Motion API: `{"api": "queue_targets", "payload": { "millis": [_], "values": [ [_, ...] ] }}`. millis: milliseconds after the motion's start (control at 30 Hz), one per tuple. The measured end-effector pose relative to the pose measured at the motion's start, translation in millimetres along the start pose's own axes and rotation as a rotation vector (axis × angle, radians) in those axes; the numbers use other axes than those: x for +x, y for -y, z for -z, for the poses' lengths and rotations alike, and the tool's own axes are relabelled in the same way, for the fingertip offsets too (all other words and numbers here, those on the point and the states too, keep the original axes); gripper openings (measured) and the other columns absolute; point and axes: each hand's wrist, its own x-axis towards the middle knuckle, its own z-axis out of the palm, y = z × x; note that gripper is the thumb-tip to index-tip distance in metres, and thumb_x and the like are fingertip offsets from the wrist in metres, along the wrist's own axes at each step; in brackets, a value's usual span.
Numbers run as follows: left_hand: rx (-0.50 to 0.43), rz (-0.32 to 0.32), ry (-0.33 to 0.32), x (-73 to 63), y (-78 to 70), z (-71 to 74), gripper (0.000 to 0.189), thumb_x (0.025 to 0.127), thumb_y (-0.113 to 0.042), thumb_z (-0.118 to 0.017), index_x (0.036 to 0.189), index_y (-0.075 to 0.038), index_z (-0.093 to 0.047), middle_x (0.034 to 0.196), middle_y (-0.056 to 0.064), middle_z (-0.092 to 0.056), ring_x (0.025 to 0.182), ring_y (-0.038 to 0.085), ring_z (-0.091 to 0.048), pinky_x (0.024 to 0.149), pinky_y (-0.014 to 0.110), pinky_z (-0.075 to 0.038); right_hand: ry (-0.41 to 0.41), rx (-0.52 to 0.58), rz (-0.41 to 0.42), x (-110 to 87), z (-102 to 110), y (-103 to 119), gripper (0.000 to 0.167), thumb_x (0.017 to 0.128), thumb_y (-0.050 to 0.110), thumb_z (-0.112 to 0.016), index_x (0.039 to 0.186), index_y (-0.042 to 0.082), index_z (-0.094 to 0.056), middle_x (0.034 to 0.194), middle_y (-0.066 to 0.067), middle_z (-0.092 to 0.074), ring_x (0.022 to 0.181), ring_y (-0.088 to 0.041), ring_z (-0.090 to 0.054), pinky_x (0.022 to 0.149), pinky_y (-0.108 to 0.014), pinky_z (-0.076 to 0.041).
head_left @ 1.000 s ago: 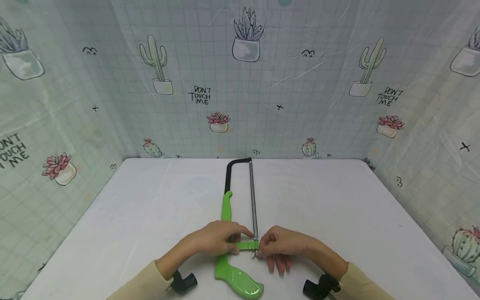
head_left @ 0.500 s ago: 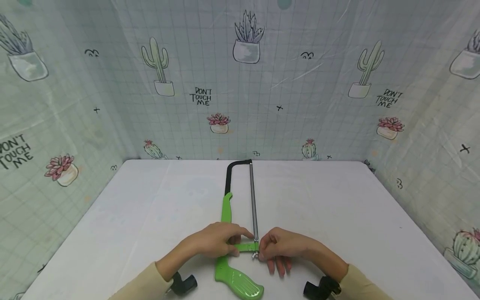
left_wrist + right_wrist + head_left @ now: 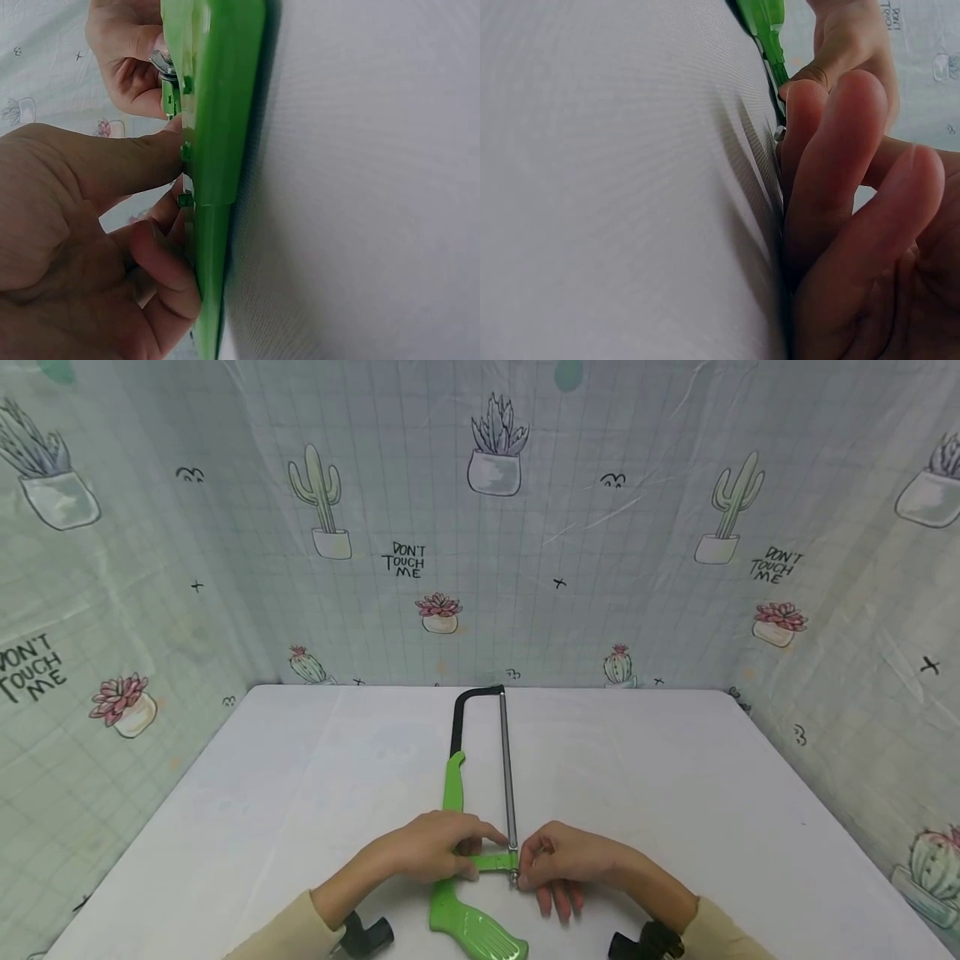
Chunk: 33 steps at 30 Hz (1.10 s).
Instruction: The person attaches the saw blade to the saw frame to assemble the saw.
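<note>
A hacksaw point(image 3: 447, 785) lies flat on the white table, its green handle point(image 3: 483, 931) towards me and its black front frame at the table's far edge. The grey blade point(image 3: 507, 760) runs along its right side. My left hand point(image 3: 431, 847) grips the green frame just above the handle, thumb and fingers about the green crosspiece point(image 3: 492, 862). At that crosspiece's right end is a small metal wing nut point(image 3: 160, 63). My right hand point(image 3: 566, 860) pinches the wing nut between thumb and index finger, its other fingers loosely bent. In the right wrist view those fingers mostly hide the nut.
Black wrist cameras, one on the left wrist point(image 3: 366, 937) and one on the right point(image 3: 645, 941), sit close to the tabletop. The white table point(image 3: 637, 760) ends at a cloth backdrop point(image 3: 562, 535) printed with cacti, at the back and both sides.
The wing nut has turned a little at the right fingertips. Both hands keep their places on the hacksaw. The whole head view has shifted slightly, with the scene sitting lower.
</note>
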Motion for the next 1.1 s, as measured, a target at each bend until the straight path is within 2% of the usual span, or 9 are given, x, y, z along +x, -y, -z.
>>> {"api": "queue_targets", "payload": {
  "millis": [367,467,567,633,700,867,1100],
  "values": [
    [-0.013,-0.001,-0.005,-0.6,-0.2,0.1,0.048,0.090,-0.020,-0.079,0.134,-0.032,-0.068,0.095,-0.016,-0.064,0.085,-0.002,-0.054,0.079,0.022,-0.046,-0.015,-0.009,0.010,-0.5,-2.1,1.6,0.014,0.095,0.021,-0.068,0.091,0.007,-0.066,0.061,-0.003,-0.069,0.041,-0.005,-0.059,0.036,-0.019,-0.039],
    [-0.011,0.001,-0.005,-0.7,0.0,0.5,0.048,0.090,-0.020,-0.079,0.134,-0.033,-0.067,0.095,-0.016,-0.064,0.085,-0.001,-0.054,0.079,0.022,-0.046,-0.018,-0.022,0.017,-0.2,-2.2,1.9,0.019,0.095,0.024,-0.069,0.089,0.006,-0.066,0.064,-0.020,-0.069,0.040,-0.006,-0.058,0.036,-0.020,-0.039],
    [-0.009,0.004,-0.005,-0.6,0.1,1.0,0.048,0.090,-0.020,-0.079,0.135,-0.034,-0.067,0.095,-0.016,-0.063,0.085,-0.001,-0.054,0.079,0.022,-0.045,-0.014,-0.033,0.024,0.5,-2.2,2.1,0.025,0.096,0.028,-0.068,0.088,0.005,-0.066,0.074,-0.041,-0.065,0.040,-0.006,-0.058,0.036,-0.020,-0.039],
    [-0.007,0.005,-0.003,-0.5,-0.1,1.0,0.047,0.090,-0.021,-0.078,0.135,-0.033,-0.067,0.095,-0.016,-0.063,0.085,-0.002,-0.053,0.078,0.022,-0.045,-0.010,-0.035,0.025,0.7,-2.4,2.2,0.027,0.096,0.029,-0.067,0.089,0.004,-0.066,0.080,-0.049,-0.061,0.040,-0.006,-0.058,0.036,-0.020,-0.040],
    [-0.003,0.005,0.000,-0.4,-0.3,0.9,0.047,0.090,-0.021,-0.078,0.135,-0.033,-0.067,0.095,-0.016,-0.063,0.085,-0.002,-0.053,0.078,0.022,-0.045,-0.010,-0.035,0.023,0.8,-2.6,2.0,0.027,0.097,0.029,-0.067,0.088,0.003,-0.066,0.081,-0.050,-0.060,0.040,-0.006,-0.058,0.036,-0.020,-0.040],
    [0.005,0.007,0.006,0.0,-0.3,0.5,0.046,0.091,-0.021,-0.078,0.134,-0.032,-0.067,0.095,-0.017,-0.063,0.084,-0.002,-0.053,0.077,0.022,-0.044,-0.019,-0.024,0.019,1.2,-3.6,1.7,0.027,0.096,0.029,-0.068,0.087,0.004,-0.066,0.076,-0.043,-0.065,0.040,-0.006,-0.058,0.036,-0.020,-0.039],
    [0.003,0.009,0.005,0.6,0.0,2.0,0.047,0.090,-0.022,-0.078,0.135,-0.032,-0.067,0.095,-0.017,-0.063,0.084,-0.002,-0.053,0.078,0.022,-0.045,-0.062,-0.028,0.004,2.1,-6.3,3.3,0.028,0.096,0.031,-0.069,0.083,0.007,-0.064,0.058,-0.003,-0.068,0.038,-0.006,-0.055,0.035,-0.020,-0.038]
  ]
}}
